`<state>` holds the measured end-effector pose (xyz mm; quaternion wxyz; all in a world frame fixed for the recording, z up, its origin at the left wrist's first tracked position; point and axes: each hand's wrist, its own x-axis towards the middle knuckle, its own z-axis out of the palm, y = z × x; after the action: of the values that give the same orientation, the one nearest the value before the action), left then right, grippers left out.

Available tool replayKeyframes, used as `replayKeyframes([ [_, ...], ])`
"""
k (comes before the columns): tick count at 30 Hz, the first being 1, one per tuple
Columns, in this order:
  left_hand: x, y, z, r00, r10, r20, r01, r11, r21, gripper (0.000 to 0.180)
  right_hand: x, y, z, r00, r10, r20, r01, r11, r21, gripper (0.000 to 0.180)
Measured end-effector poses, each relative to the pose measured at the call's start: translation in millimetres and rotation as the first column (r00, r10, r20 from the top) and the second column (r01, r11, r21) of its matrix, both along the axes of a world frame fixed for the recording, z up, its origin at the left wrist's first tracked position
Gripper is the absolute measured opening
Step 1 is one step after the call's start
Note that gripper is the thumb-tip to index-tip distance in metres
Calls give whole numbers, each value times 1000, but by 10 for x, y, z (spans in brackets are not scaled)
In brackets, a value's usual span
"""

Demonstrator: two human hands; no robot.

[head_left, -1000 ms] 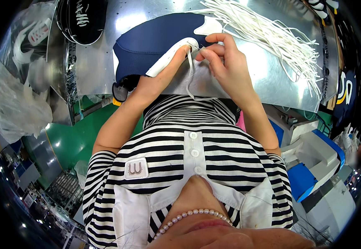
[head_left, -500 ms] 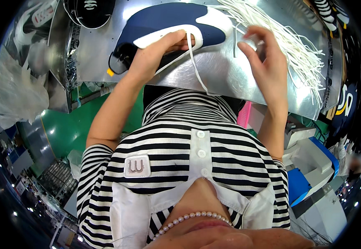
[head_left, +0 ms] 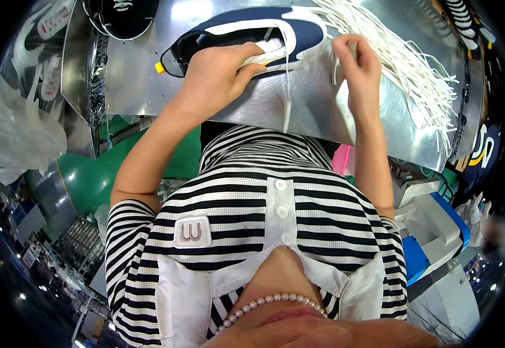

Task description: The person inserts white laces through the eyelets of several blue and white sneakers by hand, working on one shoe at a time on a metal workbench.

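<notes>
A navy-and-white shoe upper (head_left: 309, 36) lies tilted on the metal table, its dark opening toward me and its rounded end to the right. My left hand (head_left: 220, 72) is closed on the shoe's near edge, thumb outside and fingers reaching into the opening. From the shoe a white lace (head_left: 288, 95) hangs down over the table's front. Right of the shoe, my right hand (head_left: 358, 66) has its fingers curled together in a pinch. A short length of white shoelace (head_left: 335, 71) dangles at its fingertips. Just beyond that hand spreads a loose bundle of white shoelaces (head_left: 406, 75).
The shiny metal table (head_left: 142, 87) ends just before my body. Black shoes (head_left: 128, 17) stand at its far left. Clear plastic bags (head_left: 26, 127) hang at the left. At the right are more dark shoe parts (head_left: 484, 145) and a white-and-blue machine (head_left: 432, 226).
The shoe has been turned so its opening now faces me. My left hand has shifted its grip to the near edge. My right hand has moved slightly left and its fingers have closed.
</notes>
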<state>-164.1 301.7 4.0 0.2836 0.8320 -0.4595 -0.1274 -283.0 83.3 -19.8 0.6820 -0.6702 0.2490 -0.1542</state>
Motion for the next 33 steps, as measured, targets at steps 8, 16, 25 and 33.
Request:
replayKeyframes([
  [8, -116, -140, 206, 994, 28, 107, -12, 988, -153, 25, -97, 333, -117, 882, 462, 91, -426, 701, 571, 27],
  [16, 209, -98, 1023, 893, 226, -388, -372, 856, -359, 15, -1364, 153, -20, 704, 566, -428, -706, 624, -336, 12],
  [25, 28, -18, 3, 999, 6, -36, -1, 987, 159, 29, -577, 346, 278, 987, 153, -59, -156, 986, -65, 15],
  [33, -22, -139, 287, 996, -48, 78, 36, 989, 146, 31, 311, 297, 103, 960, 110, 259, -129, 990, 59, 18],
])
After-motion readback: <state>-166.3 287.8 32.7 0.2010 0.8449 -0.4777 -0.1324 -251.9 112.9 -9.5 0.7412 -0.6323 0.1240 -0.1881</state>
